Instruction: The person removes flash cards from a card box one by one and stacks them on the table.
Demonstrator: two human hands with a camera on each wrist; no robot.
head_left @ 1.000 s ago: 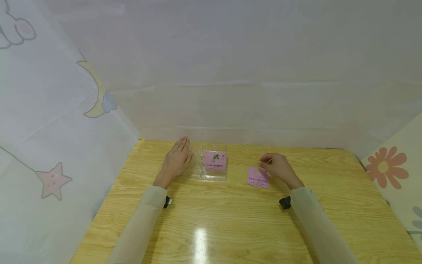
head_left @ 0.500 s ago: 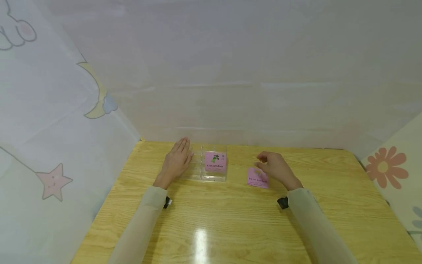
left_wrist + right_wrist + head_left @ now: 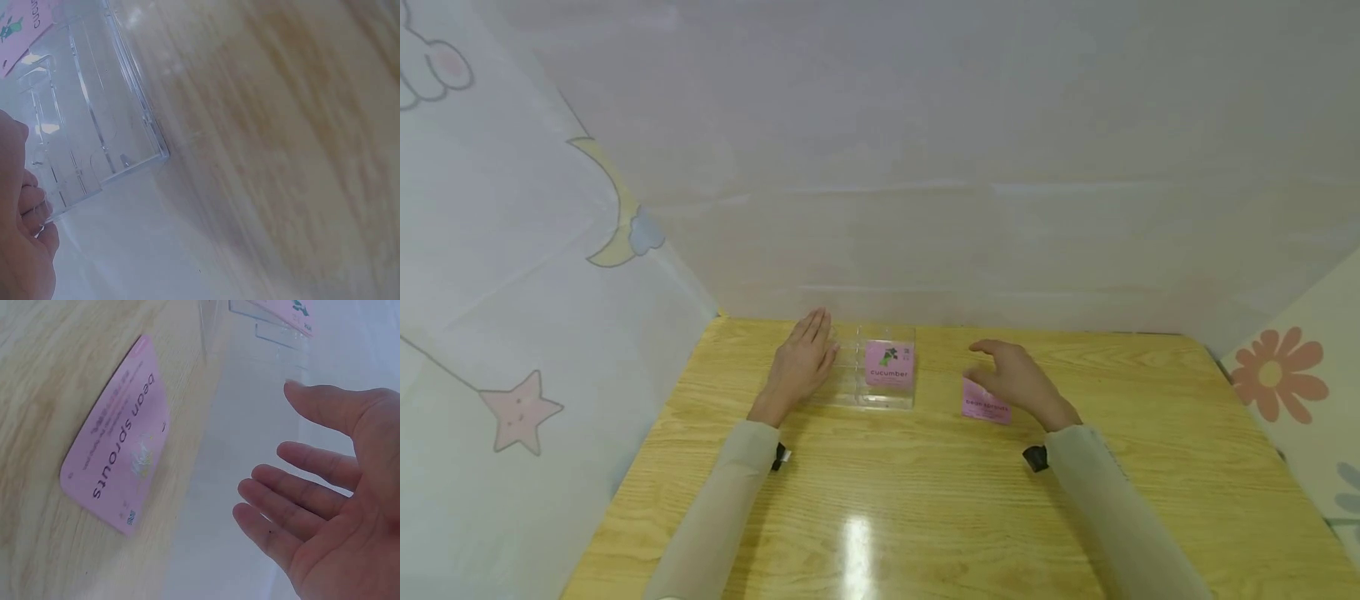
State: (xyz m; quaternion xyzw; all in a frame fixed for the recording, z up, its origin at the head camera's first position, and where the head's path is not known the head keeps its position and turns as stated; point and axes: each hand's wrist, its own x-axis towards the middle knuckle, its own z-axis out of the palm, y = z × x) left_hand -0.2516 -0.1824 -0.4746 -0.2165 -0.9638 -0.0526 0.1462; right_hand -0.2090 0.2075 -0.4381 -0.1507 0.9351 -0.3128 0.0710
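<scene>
A clear plastic box (image 3: 886, 399) with dividing walls stands at the table's back, left of centre. In it lies a pink cucumber card (image 3: 889, 367). My left hand (image 3: 797, 362) grips the box's left side; in the left wrist view its bent fingers (image 3: 34, 203) meet the end of the box wall. To the right of the box, a pink bean sprouts card (image 3: 987, 406) lies flat on the table. My right hand (image 3: 1018, 379) hovers at that card's far edge, holding nothing. The right wrist view shows the thumb and fingers spread apart, clear of the card.
The wood-grain table (image 3: 880, 492) ends at a pale sheet wall (image 3: 925, 250) just behind the box. A printed sheet (image 3: 512, 308) bounds the left side, and another with an orange flower (image 3: 1270, 373) bounds the right.
My right hand has shifted left over the far edge of the bean sprouts card, and its thumb and fingers have spread. My left hand, the box and both cards keep their places.
</scene>
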